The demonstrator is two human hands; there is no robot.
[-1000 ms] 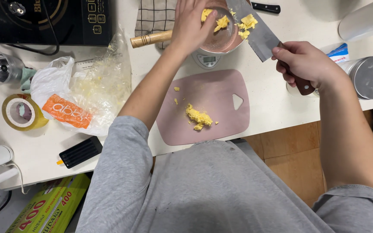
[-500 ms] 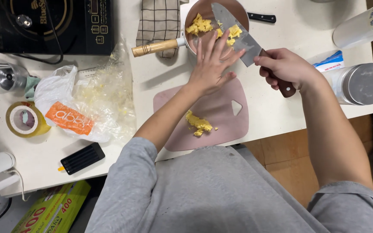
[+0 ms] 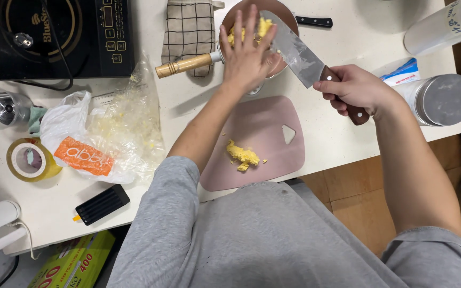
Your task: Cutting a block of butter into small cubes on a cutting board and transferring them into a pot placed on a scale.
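Single head view, looking steeply down from above, close over white table point(image 3: 348, 133); wearer's torso near edge, induction cooker point(image 3: 54, 37) far left.

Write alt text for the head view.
A left hand spreads over yellow food in a wooden-handled pan, beside a cleaver held by the right hand. Below, a pink cutting board holds more yellow bits.
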